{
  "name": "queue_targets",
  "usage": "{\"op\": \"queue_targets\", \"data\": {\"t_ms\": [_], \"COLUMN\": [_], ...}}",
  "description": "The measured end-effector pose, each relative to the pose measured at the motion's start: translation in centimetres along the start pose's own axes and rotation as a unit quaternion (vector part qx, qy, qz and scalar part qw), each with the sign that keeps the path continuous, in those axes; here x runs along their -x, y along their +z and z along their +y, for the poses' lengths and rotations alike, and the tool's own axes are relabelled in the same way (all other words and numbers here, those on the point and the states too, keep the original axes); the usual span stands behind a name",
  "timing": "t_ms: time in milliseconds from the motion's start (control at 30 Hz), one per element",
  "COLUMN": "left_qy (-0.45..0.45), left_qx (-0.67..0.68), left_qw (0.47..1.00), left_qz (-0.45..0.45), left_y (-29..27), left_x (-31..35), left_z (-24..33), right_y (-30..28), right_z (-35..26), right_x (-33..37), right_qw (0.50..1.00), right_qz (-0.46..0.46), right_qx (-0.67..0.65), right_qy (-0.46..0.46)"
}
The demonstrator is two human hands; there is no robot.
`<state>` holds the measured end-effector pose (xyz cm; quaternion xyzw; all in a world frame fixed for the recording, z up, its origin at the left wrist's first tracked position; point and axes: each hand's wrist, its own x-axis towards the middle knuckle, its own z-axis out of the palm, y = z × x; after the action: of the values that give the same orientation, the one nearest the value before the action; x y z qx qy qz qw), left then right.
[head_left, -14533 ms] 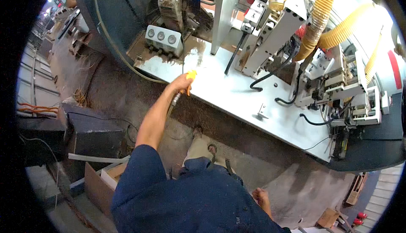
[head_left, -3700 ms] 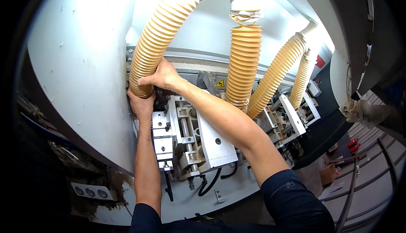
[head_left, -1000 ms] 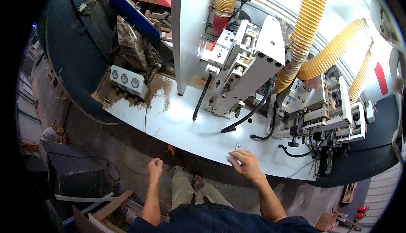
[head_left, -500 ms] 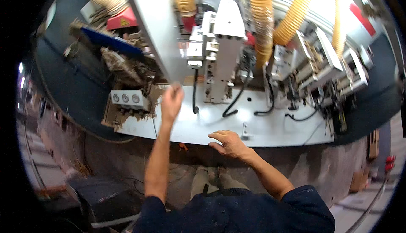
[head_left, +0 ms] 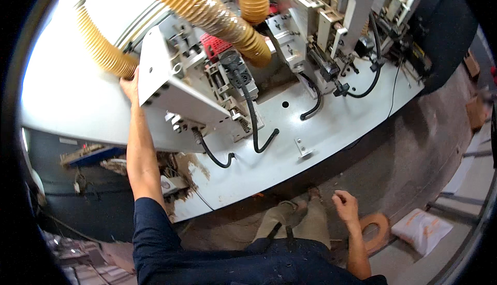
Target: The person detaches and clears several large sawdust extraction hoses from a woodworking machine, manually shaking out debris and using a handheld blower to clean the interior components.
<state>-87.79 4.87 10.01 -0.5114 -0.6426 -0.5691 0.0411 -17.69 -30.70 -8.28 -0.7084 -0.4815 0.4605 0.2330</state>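
My left arm stretches up along the left of a white metal machine block [head_left: 181,98]. My left hand [head_left: 131,87] is at that block's far left edge, beside the lower end of a ribbed yellow hose [head_left: 106,52]. Its thumb stands apart from the fingers; the block and the hose partly cover the fingertips. My right hand [head_left: 347,206] hangs low over the floor, away from the machine, with its fingers curled in and nothing seen in them. Black cables [head_left: 253,124] run from the machine units into the white machine bed [head_left: 269,166].
A thicker yellow hose [head_left: 207,13] crosses above the block. More machine units [head_left: 331,21] stand at the right on the bed. A small metal bracket [head_left: 303,149] is near its front edge. An orange-brown ring-shaped roll [head_left: 374,230] and a white bag [head_left: 422,230] lie at the lower right.
The view has swung along the machine. My left hand has gone from over the bed to the far side of the block. My right hand has dropped away from the bed, fingers now curled.
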Motion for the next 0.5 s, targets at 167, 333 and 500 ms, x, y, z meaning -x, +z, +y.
{"op": "queue_targets", "data": {"t_ms": [167,333,500], "left_qy": [-0.045,-0.011,0.016], "left_qx": [0.09,0.042,0.009], "left_qw": [0.994,0.998,0.999], "left_qz": [-0.052,-0.048,-0.036], "left_y": [0.8,1.1,1.7], "left_x": [0.0,-0.9,-1.7], "left_z": [2.4,2.0,0.9], "right_y": [3.3,6.8,9.3], "right_z": [1.7,3.3,1.3], "right_x": [-1.1,-3.1,-6.6], "right_qw": [0.999,0.994,0.994], "right_qz": [-0.004,-0.074,-0.089], "right_qx": [-0.011,-0.038,-0.058], "right_qy": [0.053,0.07,0.024]}}
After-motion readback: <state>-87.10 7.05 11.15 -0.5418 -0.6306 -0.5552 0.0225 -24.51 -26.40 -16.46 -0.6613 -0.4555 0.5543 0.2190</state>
